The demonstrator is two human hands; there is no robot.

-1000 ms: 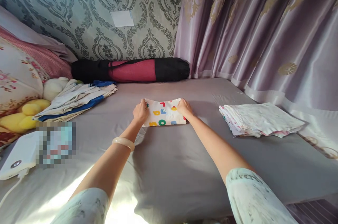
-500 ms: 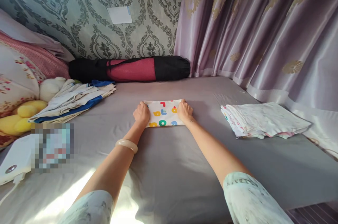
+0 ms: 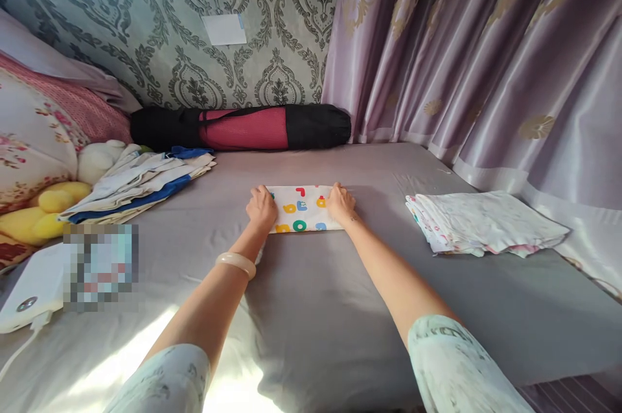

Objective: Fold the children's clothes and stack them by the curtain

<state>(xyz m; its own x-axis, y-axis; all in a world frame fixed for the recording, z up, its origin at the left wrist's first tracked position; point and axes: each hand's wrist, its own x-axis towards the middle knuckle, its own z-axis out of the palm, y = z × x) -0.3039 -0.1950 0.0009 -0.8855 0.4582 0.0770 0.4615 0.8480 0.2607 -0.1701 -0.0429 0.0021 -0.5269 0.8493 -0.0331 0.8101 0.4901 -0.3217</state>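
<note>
A small folded cloth [image 3: 302, 209], white with coloured letters and numbers, lies in the middle of the grey bed sheet [image 3: 321, 296]. My left hand [image 3: 261, 206] rests on its left end with the fingers curled over the edge. At the cloth's right end lies my right hand [image 3: 341, 202], fingers bent down onto the fabric. Both arms reach straight forward, and a pale bangle [image 3: 236, 262] sits on my left wrist.
A stack of folded pale cloths [image 3: 486, 222] lies to the right. On the left sit a loose pile of white and blue clothes [image 3: 138, 183], plush toys [image 3: 58, 196] and a white device [image 3: 29, 290]. A black-and-red roll bag [image 3: 243, 128] runs along the wall; curtains [image 3: 486, 56] hang on the right.
Both hands have stayed at the ends of the cloth, shifting slightly inward. The cloth looks a little flatter and narrower than a second ago.
</note>
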